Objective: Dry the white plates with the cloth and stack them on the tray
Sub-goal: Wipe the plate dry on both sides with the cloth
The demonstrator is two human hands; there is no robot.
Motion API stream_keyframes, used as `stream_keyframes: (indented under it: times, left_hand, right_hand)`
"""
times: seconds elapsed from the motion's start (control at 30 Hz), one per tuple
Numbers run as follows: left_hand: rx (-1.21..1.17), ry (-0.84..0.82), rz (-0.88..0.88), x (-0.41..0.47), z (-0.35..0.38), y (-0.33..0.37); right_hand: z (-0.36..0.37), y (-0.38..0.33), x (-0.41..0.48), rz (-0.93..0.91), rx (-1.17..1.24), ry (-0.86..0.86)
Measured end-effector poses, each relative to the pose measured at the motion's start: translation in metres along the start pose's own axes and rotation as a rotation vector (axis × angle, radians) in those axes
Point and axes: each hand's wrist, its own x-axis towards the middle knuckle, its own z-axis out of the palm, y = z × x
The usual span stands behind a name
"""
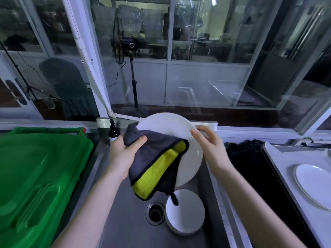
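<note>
Steel sink [125,226] in the middle, with a round drain [155,213] in its floor. Just right of the drain, resting on the basin floor, a small white plate [185,215], right way up. At the sink's back left corner, a dark pump bottle [113,131], upright. Left of the sink, a green bin lid [35,176]. Right of the sink, a black mat [250,167], too dark to make out well, and beside that a pale tray [283,158]. On the tray, one white plate [313,185], lying flat, partly cut off by the frame edge.
</note>
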Motion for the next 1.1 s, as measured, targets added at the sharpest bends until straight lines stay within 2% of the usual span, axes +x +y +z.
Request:
stream_keyframes:
  times: [0.07,0.13,0.17,0.23,0.3,0.37,0.5,0.53,0.57,0.67,0.77,0.83,0.9,0.93,1.0,1.07,1.1]
  left_hand:
    - [0.302,-0.146,0.156,0.004,-0.004,0.009]
    - [0.533,-0.31,0.284,0.005,0.002,0.019]
    - [0.571,-0.369,0.317,0.006,0.005,0.021]
    - [0.574,-0.418,0.34,0.004,0.011,0.023]
    - [0.53,-0.401,0.318,0.004,0.011,0.021]
    - [0.406,-0.287,0.262,0.005,0.008,0.015]
    - [-0.13,0.072,-0.073,-0.012,0.017,-0.008]
    - [-0.203,0.127,-0.146,-0.016,0.019,-0.013]
    - [-0.238,0.147,-0.191,-0.019,0.019,-0.017]
    - [-0.192,0.095,-0.174,-0.015,0.006,-0.016]
    - [0.019,-0.02,0.001,-0.004,-0.009,-0.004]
    - [0.298,-0.189,0.162,0.0,-0.009,0.009]
    - [0.489,-0.345,0.291,0.0,-0.001,0.018]
    - [0.52,-0.381,0.303,0.0,0.002,0.02]
    - [0.524,-0.38,0.293,0.002,0.005,0.023]
    - [0.43,-0.304,0.271,0.004,0.002,0.018]
    - [0.324,-0.227,0.224,0.003,0.001,0.012]
  right_hand:
    - [-0.008,-0.014,0.013,-0.053,-0.167,-0.199]
    - [-0.001,-0.022,0.019,-0.137,-0.513,-0.379]
    - [0.004,-0.022,0.018,-0.183,-0.652,-0.435]
    - [0.011,-0.018,0.015,-0.282,-0.719,-0.432]
    - [0.008,-0.012,0.012,-0.326,-0.655,-0.352]
    - [0.003,-0.007,0.009,-0.246,-0.499,-0.197]
    - [0.025,0.014,-0.011,-0.006,0.075,0.321]
    - [0.034,0.016,-0.016,0.057,0.198,0.398]
    - [0.038,0.021,-0.02,0.101,0.258,0.405]
    - [0.024,0.026,-0.021,0.115,0.112,0.158]
    - [-0.002,0.007,-0.001,0.009,0.01,-0.033]
    - [-0.001,-0.011,0.01,-0.085,-0.201,-0.257]
    - [0.012,-0.018,0.014,-0.171,-0.534,-0.414]
    - [0.016,-0.017,0.015,-0.221,-0.643,-0.419]
    - [0.02,-0.015,0.014,-0.276,-0.678,-0.374]
    - [0.015,-0.009,0.012,-0.251,-0.577,-0.275]
    - [0.012,-0.005,0.011,-0.194,-0.439,-0.181]
